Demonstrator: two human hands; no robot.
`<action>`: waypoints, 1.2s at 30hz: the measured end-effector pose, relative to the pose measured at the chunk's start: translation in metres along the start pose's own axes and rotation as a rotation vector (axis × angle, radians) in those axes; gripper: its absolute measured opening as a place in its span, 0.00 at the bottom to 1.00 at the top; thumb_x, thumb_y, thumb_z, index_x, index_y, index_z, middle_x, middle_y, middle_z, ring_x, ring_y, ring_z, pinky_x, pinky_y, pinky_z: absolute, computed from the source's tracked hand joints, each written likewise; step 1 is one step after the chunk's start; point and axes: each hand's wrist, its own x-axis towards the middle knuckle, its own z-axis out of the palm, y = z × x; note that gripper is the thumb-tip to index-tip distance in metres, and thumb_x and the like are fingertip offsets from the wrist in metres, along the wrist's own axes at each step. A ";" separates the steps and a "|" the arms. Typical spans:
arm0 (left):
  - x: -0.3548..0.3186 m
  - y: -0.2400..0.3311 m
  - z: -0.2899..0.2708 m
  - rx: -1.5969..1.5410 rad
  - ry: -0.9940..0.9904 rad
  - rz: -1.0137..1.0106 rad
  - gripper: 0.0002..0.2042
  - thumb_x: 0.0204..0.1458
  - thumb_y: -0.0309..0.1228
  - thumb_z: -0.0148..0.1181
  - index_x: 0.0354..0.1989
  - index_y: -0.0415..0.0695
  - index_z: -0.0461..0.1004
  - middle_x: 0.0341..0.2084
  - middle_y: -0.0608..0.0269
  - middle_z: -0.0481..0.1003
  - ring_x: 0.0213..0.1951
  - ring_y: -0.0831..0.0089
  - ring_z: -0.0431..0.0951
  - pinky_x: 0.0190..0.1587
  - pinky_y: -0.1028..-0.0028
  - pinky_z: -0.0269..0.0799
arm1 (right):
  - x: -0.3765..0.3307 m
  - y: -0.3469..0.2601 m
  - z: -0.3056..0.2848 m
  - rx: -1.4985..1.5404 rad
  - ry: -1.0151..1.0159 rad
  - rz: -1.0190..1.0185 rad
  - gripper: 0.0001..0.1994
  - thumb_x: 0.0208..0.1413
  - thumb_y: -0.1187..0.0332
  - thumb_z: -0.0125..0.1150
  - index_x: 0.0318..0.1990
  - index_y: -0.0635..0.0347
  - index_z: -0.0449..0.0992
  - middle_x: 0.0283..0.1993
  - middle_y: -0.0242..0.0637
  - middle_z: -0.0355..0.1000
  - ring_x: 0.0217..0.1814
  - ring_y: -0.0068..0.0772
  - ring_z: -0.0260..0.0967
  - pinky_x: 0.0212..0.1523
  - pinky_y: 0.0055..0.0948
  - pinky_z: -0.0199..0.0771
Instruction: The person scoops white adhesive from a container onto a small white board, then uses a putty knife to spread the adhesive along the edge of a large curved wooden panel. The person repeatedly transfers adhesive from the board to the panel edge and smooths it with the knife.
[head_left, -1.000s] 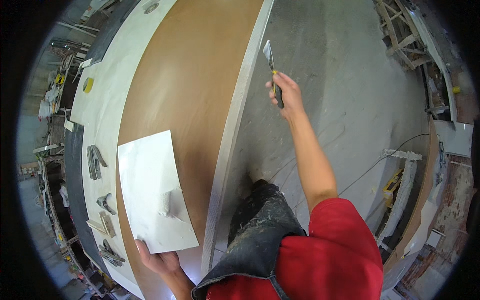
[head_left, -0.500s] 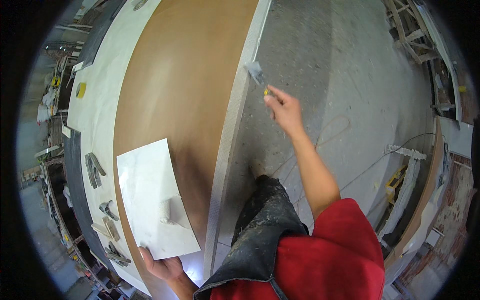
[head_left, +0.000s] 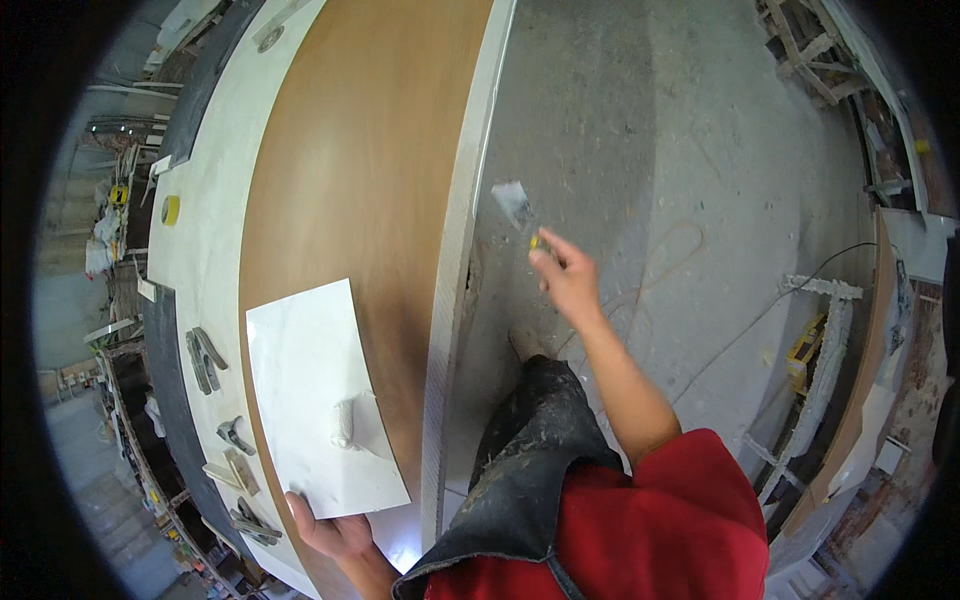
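My left hand (head_left: 330,533) grips the near edge of a white flat board (head_left: 315,395) that carries a small lump of white filler (head_left: 345,422). The board lies over a long brown wooden panel (head_left: 365,170) with a white filled edge (head_left: 465,250). My right hand (head_left: 565,275) is raised over the concrete floor, to the right of that edge. It holds a putty knife (head_left: 515,205) with a yellow-tipped handle, its blade blurred and pointing away from me. The blade is clear of the panel's edge.
A white surface (head_left: 205,240) left of the panel holds several metal tools (head_left: 205,358) and a yellow roll (head_left: 171,209). The grey concrete floor (head_left: 680,150) has a cable (head_left: 800,285) running across it. Wooden frames and clutter stand at the right rim.
My right hand with the putty knife has come down and toward me, away from the panel's edge. The blade has swung over. The left hand and board stay nearly still.
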 end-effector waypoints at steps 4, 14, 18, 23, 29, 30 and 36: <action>-0.003 0.002 -0.002 0.006 -0.013 0.017 0.31 0.68 0.43 0.48 0.72 0.35 0.54 0.70 0.46 0.60 0.69 0.50 0.62 0.71 0.48 0.56 | 0.077 -0.051 -0.004 0.438 -0.129 0.055 0.25 0.62 0.64 0.62 0.65 0.61 0.71 0.34 0.29 0.74 0.26 0.16 0.66 0.20 0.19 0.63; -0.006 0.003 -0.006 0.024 0.061 0.031 0.31 0.68 0.43 0.48 0.72 0.35 0.54 0.70 0.46 0.60 0.69 0.49 0.62 0.71 0.47 0.56 | 0.115 -0.049 0.026 0.263 -0.020 0.024 0.24 0.61 0.65 0.64 0.63 0.63 0.74 0.33 0.29 0.75 0.23 0.18 0.66 0.22 0.22 0.66; -0.008 0.002 -0.008 0.045 0.089 0.032 0.31 0.68 0.44 0.47 0.72 0.35 0.54 0.70 0.46 0.60 0.69 0.50 0.63 0.71 0.48 0.58 | 0.057 -0.021 0.021 0.098 -0.022 0.000 0.24 0.59 0.64 0.66 0.61 0.64 0.75 0.33 0.30 0.75 0.23 0.18 0.67 0.23 0.24 0.68; -0.008 0.003 -0.006 0.029 0.056 0.010 0.30 0.69 0.43 0.46 0.72 0.35 0.55 0.69 0.46 0.61 0.68 0.50 0.64 0.70 0.49 0.58 | -0.006 0.005 0.014 0.135 -0.045 0.100 0.25 0.60 0.63 0.67 0.63 0.63 0.74 0.34 0.30 0.75 0.23 0.16 0.67 0.24 0.21 0.68; -0.017 0.005 -0.009 -0.021 0.095 0.017 0.30 0.69 0.43 0.46 0.72 0.35 0.53 0.69 0.45 0.60 0.68 0.49 0.63 0.71 0.48 0.58 | -0.016 -0.026 0.031 0.391 -0.067 0.112 0.26 0.62 0.66 0.64 0.66 0.62 0.70 0.35 0.29 0.75 0.26 0.15 0.67 0.24 0.18 0.66; -0.017 0.006 -0.011 -0.031 0.069 0.007 0.30 0.69 0.43 0.46 0.72 0.34 0.54 0.69 0.46 0.61 0.68 0.50 0.63 0.71 0.48 0.57 | -0.009 -0.026 0.040 0.391 -0.065 0.079 0.25 0.62 0.67 0.63 0.66 0.62 0.70 0.35 0.29 0.74 0.26 0.16 0.68 0.23 0.18 0.66; -0.032 0.000 -0.010 0.001 0.099 0.053 0.30 0.69 0.43 0.45 0.72 0.34 0.52 0.70 0.44 0.59 0.69 0.49 0.62 0.71 0.49 0.57 | -0.052 0.022 0.083 0.292 -0.042 0.006 0.26 0.63 0.66 0.63 0.67 0.64 0.68 0.37 0.30 0.75 0.29 0.16 0.68 0.30 0.20 0.70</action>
